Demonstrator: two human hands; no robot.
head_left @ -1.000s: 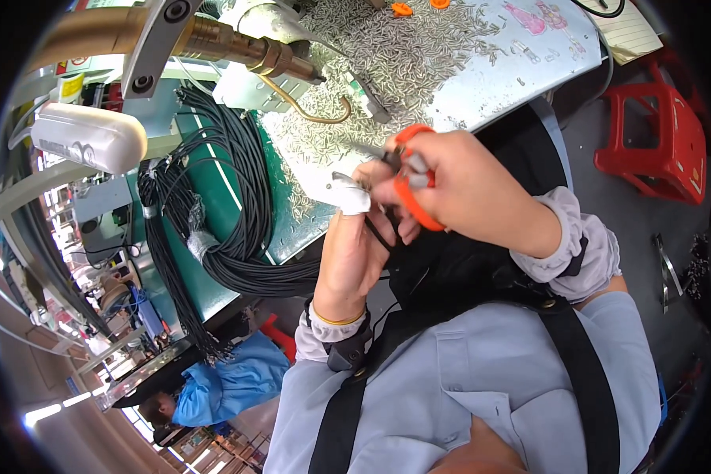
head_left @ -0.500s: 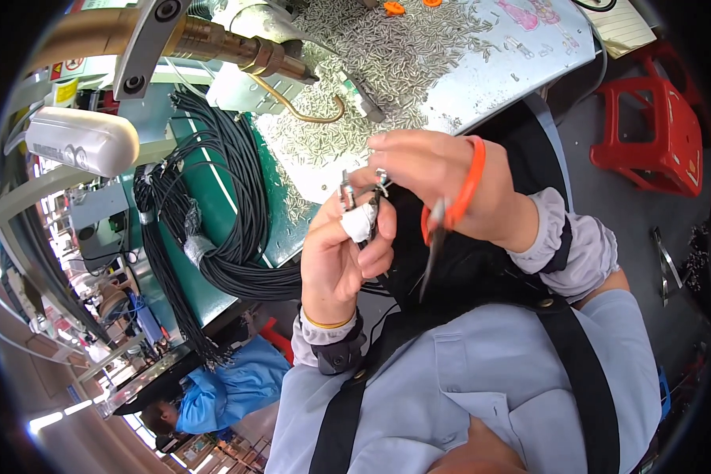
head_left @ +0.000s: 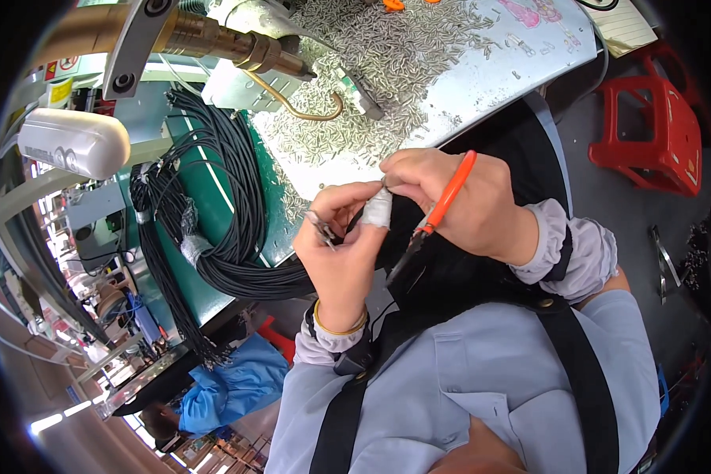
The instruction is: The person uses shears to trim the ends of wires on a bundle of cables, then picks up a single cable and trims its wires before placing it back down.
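Note:
My left hand (head_left: 344, 257) is closed around thin black cables whose metal connector ends (head_left: 321, 229) stick out beside its knuckles. A white wrap (head_left: 378, 208) covers one of its digits. My right hand (head_left: 478, 209) is closed too, with orange-handled pliers (head_left: 449, 193) tucked in the palm, their dark jaws pointing down toward my lap. Thumb and fingertips of both hands meet in a pinch just before the table edge. Whatever small part lies between them is mostly hidden by the fingers.
A heap of small metal pins (head_left: 403, 59) covers much of the white tabletop (head_left: 521, 67). Coiled black cables (head_left: 241, 182) lie on the green surface at left. A machine's brass nozzle (head_left: 268, 55) overhangs the pile. At right stands a red stool (head_left: 652, 134); a person in blue (head_left: 233, 383) sits lower left.
My right hand has come down and left to meet the left fingertips. My left hand has turned, swinging the metal ends to its outer side. The pliers' orange handle now lies across the right palm.

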